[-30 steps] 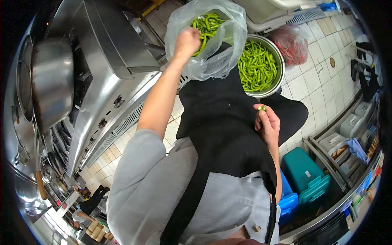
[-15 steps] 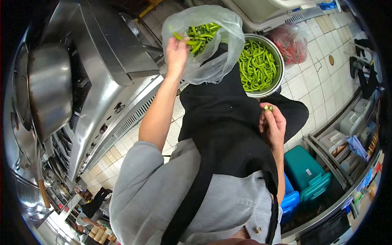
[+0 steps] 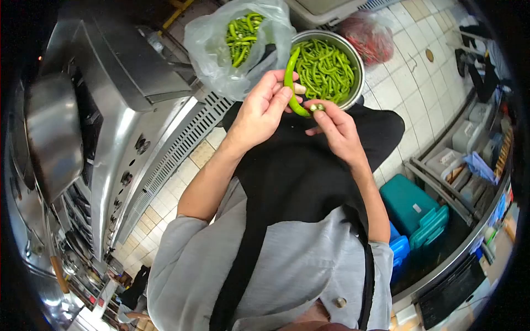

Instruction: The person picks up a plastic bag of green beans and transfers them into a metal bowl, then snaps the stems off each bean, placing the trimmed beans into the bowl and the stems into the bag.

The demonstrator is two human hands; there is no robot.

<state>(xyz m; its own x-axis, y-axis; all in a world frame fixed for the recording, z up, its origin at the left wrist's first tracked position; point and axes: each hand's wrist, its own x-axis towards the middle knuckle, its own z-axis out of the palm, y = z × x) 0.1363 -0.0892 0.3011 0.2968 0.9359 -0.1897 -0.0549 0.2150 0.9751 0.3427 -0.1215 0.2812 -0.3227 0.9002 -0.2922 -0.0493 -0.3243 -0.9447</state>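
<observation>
My left hand (image 3: 264, 110) grips a long green chili pepper (image 3: 290, 77) between thumb and fingers, its lower end close to my right hand. My right hand (image 3: 338, 128) is closed, pinching a few small green pepper stem ends (image 3: 316, 107) at the fingertips. Just beyond both hands stands a round metal bowl (image 3: 360, 83) full of green chili peppers (image 3: 326, 69). To its left, a clear plastic bag (image 3: 204, 41) lies open with more green peppers (image 3: 242, 38) inside.
A tied plastic bag of red contents (image 3: 367, 38) sits on the tiled floor right of the bowl. The steel stove (image 3: 110, 138) runs along my left. Teal (image 3: 408, 204) and blue bins (image 3: 398, 251) stand at my right, near a shelf. Another person is partly visible at lower left.
My left hand has come out of the plastic bag with a green chili pepper and moved right. My right hand has risen toward it, still holding the stem ends.
</observation>
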